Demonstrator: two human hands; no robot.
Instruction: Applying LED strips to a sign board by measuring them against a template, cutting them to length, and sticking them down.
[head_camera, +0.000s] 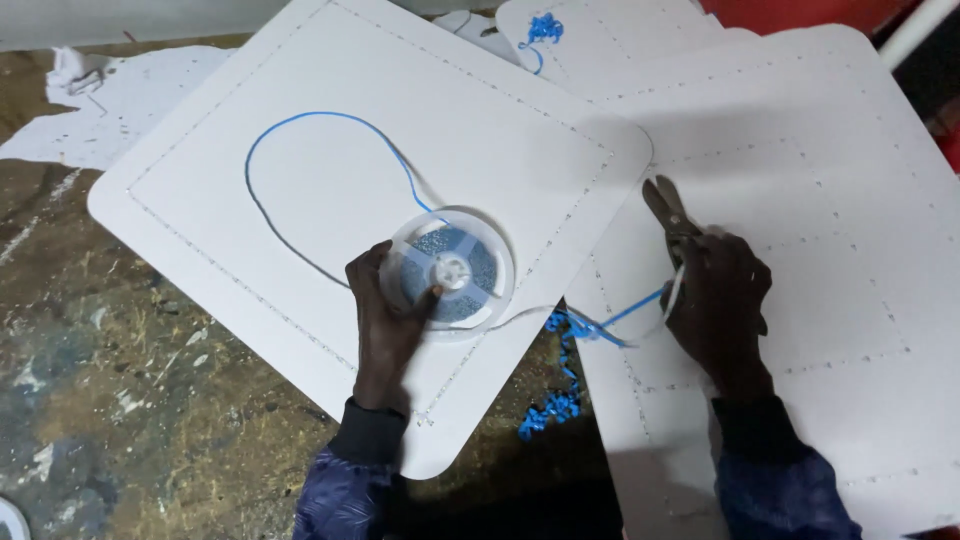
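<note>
Head view: left hand (385, 310) presses down on a clear plastic reel (450, 270) of strip, fingers spread over the rim, thumb near the white hub; grip is a flat hold on the reel, not a full wrap. The reel sits on a white rounded-corner panel (330, 190) with dotted stitch lines near its edges. A blue cord (300, 125) loops out from the reel across that panel and comes back to it. Right hand (722, 300) is closed around scissors (668, 212), blades pointing up and away, nearly together. A thin pale strip (540, 312) runs from the reel toward the right hand, with a blue strand (635, 307) beside it. Curly blue offcuts (560, 395) lie in the gap between the two panels. Second white panel (830, 200) is under the right hand, overlapped by the first. The worn, paint-spattered floor (120, 400) carries it all.

To do it well, judging from this: keep the reel pinned so the strip stays taut, keep blades square to the strip, keep the fingers clear.
</note>
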